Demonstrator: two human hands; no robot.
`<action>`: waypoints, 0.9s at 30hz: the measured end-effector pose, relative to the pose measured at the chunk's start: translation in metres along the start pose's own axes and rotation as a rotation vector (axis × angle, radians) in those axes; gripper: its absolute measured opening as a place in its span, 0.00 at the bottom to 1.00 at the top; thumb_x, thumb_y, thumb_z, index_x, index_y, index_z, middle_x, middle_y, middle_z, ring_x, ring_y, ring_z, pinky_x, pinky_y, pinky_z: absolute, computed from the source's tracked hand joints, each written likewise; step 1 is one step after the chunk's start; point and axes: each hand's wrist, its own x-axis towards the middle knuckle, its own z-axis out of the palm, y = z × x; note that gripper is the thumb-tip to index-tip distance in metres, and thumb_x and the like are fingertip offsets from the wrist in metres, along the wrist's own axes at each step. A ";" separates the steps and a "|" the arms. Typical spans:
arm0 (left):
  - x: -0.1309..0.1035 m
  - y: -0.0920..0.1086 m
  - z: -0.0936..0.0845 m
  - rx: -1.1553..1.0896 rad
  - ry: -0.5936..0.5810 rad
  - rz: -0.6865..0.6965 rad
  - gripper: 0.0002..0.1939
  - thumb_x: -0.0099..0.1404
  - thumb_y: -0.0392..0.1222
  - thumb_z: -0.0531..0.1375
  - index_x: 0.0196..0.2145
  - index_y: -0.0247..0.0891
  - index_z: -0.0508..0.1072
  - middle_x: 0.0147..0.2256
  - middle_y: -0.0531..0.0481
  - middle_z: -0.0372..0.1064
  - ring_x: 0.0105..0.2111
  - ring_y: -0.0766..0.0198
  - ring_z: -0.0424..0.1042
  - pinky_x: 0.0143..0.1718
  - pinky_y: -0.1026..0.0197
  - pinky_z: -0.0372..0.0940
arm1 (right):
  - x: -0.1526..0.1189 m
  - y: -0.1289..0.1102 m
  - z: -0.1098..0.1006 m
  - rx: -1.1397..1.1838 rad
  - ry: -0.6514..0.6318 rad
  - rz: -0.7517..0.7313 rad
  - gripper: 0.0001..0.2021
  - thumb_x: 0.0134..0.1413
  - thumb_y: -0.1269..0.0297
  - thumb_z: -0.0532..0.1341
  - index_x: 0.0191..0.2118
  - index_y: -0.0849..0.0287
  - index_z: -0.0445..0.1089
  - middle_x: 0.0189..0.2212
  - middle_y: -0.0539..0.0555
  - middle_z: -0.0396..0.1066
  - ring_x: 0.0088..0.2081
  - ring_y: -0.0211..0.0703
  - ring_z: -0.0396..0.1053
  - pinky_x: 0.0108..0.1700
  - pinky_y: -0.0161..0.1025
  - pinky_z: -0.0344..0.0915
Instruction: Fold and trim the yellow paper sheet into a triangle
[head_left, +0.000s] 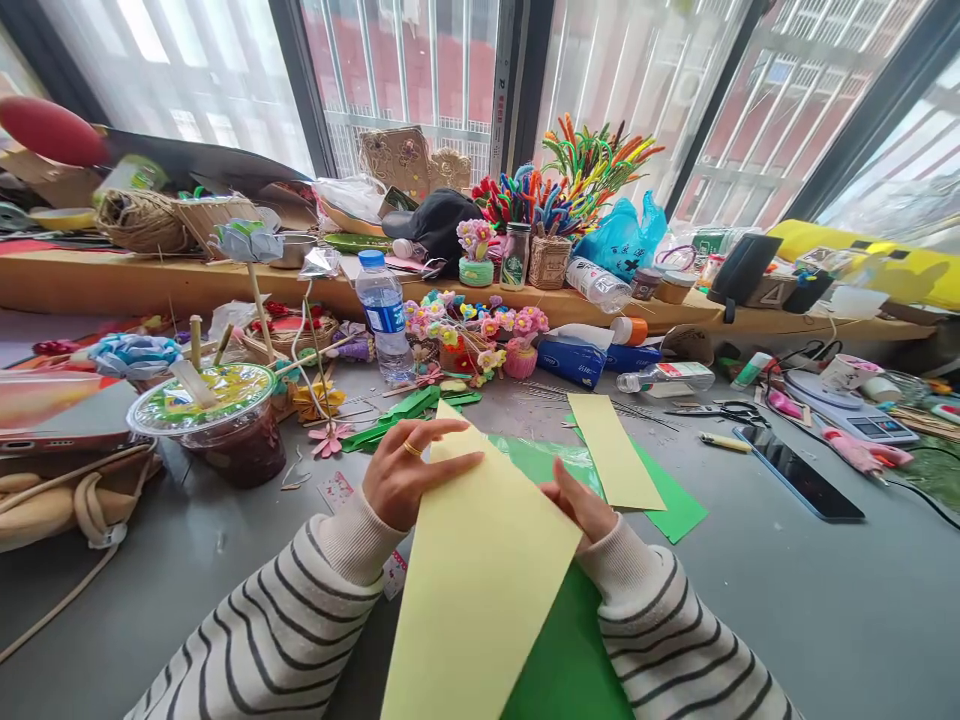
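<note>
A large pale yellow sheet (480,570) is held up in front of me, its top running to a point. My left hand (411,470) is closed on its upper left edge, with a ring on one finger. At the sheet's right edge my right hand (581,505) grips it, thumb up, most fingers hidden behind. Beneath and behind the sheet lies green paper (574,650). A clear glossy wrapper (555,460) shows between the hands. Right of it, a narrow yellow strip (616,455) rests on another green piece (675,505).
At the left stand a lidded cup (244,440) and a water bottle (384,320). Yarn flowers (480,330) and blue packs (574,355) line the back. On the right lie a phone (802,475), scissors (739,412), a scale (855,410) and a pink glue gun (862,452).
</note>
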 end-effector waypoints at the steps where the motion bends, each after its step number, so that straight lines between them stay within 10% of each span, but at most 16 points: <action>1: 0.000 0.003 0.000 0.021 0.015 0.042 0.12 0.51 0.41 0.57 0.35 0.53 0.71 0.44 0.51 0.62 0.39 0.57 0.59 0.43 0.54 0.53 | -0.002 0.001 0.002 -0.029 0.004 -0.019 0.23 0.34 0.44 0.56 0.21 0.62 0.72 0.18 0.54 0.71 0.21 0.39 0.68 0.24 0.34 0.63; 5: -0.001 0.007 0.002 -0.006 0.061 0.019 0.14 0.52 0.41 0.57 0.39 0.52 0.69 0.49 0.51 0.54 0.46 0.55 0.54 0.47 0.53 0.50 | -0.007 0.004 0.007 -0.165 0.034 -0.107 0.13 0.30 0.56 0.63 0.22 0.61 0.72 0.17 0.49 0.69 0.20 0.38 0.66 0.23 0.33 0.61; 10: 0.002 0.003 0.002 -0.643 0.081 -0.553 0.27 0.54 0.47 0.54 0.51 0.41 0.54 0.48 0.42 0.55 0.43 0.58 0.62 0.40 0.56 0.60 | -0.006 0.004 0.003 -0.296 0.087 -0.212 0.10 0.34 0.59 0.63 0.21 0.62 0.71 0.16 0.47 0.65 0.20 0.35 0.61 0.22 0.31 0.56; 15: 0.004 0.006 0.004 -0.944 -0.138 -0.929 0.21 0.46 0.54 0.57 0.29 0.31 0.72 0.25 0.45 0.70 0.25 0.59 0.70 0.26 0.60 0.66 | -0.004 0.007 0.002 -0.328 0.128 -0.247 0.10 0.34 0.59 0.63 0.19 0.63 0.70 0.14 0.46 0.63 0.19 0.34 0.60 0.20 0.31 0.55; 19: 0.008 0.006 -0.010 -0.848 -0.018 -0.915 0.09 0.43 0.43 0.62 0.21 0.33 0.73 0.20 0.50 0.70 0.20 0.64 0.69 0.21 0.65 0.65 | -0.003 0.003 0.000 -0.273 0.210 -0.277 0.12 0.33 0.56 0.63 0.22 0.62 0.70 0.17 0.48 0.67 0.22 0.37 0.64 0.24 0.32 0.60; 23: 0.017 -0.001 -0.055 -0.673 0.346 -0.784 0.08 0.48 0.37 0.61 0.29 0.43 0.72 0.27 0.60 0.71 0.25 0.71 0.69 0.31 0.68 0.65 | -0.003 -0.006 -0.010 -0.168 0.311 -0.259 0.17 0.38 0.52 0.59 0.28 0.63 0.69 0.23 0.52 0.70 0.25 0.38 0.68 0.29 0.34 0.65; 27: 0.020 0.018 -0.070 -0.238 0.316 -0.201 0.10 0.50 0.32 0.59 0.31 0.44 0.72 0.30 0.59 0.71 0.29 0.68 0.68 0.33 0.66 0.64 | -0.003 -0.008 -0.011 -0.079 0.289 -0.141 0.23 0.42 0.47 0.53 0.24 0.65 0.70 0.20 0.57 0.71 0.22 0.38 0.69 0.25 0.34 0.66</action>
